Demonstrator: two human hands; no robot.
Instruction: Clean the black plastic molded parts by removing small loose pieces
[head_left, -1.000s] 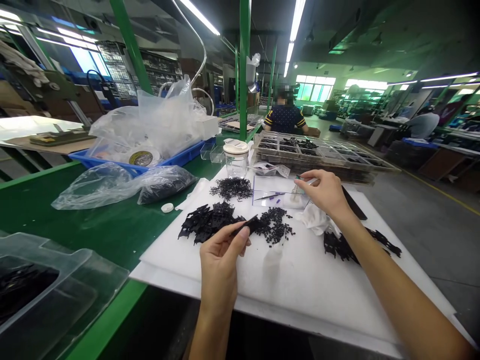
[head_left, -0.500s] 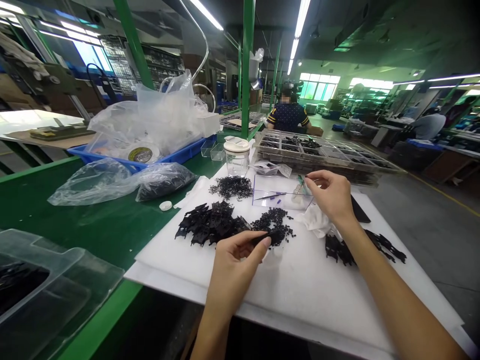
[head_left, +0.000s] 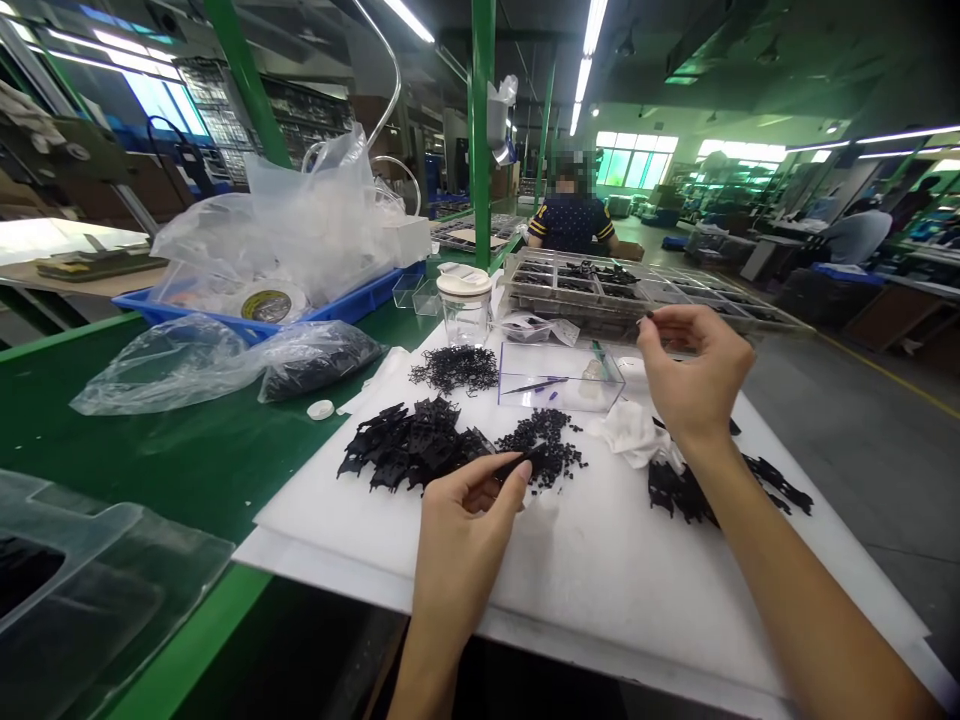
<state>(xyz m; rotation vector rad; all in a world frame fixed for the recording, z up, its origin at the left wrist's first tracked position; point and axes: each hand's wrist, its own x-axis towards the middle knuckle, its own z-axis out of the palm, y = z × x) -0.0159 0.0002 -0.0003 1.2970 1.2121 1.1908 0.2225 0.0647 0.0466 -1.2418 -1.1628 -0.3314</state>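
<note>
My left hand (head_left: 469,515) pinches a black plastic part (head_left: 517,468) between thumb and fingers, just above a pile of tiny black pieces (head_left: 551,440). Left of that lies a heap of flat black plastic parts (head_left: 409,440), and behind it a pile of thin black pieces (head_left: 457,368). My right hand (head_left: 694,370) is raised with thumb and fingertips closed together; a tiny dark speck shows at the tips, too small to name. Below and left of it stands a clear box (head_left: 525,398) with a thin dark tool (head_left: 534,385) in it.
A lidded clear cup (head_left: 465,310) and a compartment tray (head_left: 525,290) stand at the back. Crumpled white tissue (head_left: 630,430) and more black parts (head_left: 675,490) lie at right. A blue tray (head_left: 337,310) with plastic bags sits left. A person (head_left: 574,220) sits beyond.
My right hand has moved up and to the right, away from the clear box. My left hand keeps hold of the black plastic part in nearly the same place. The view has shifted slightly.
</note>
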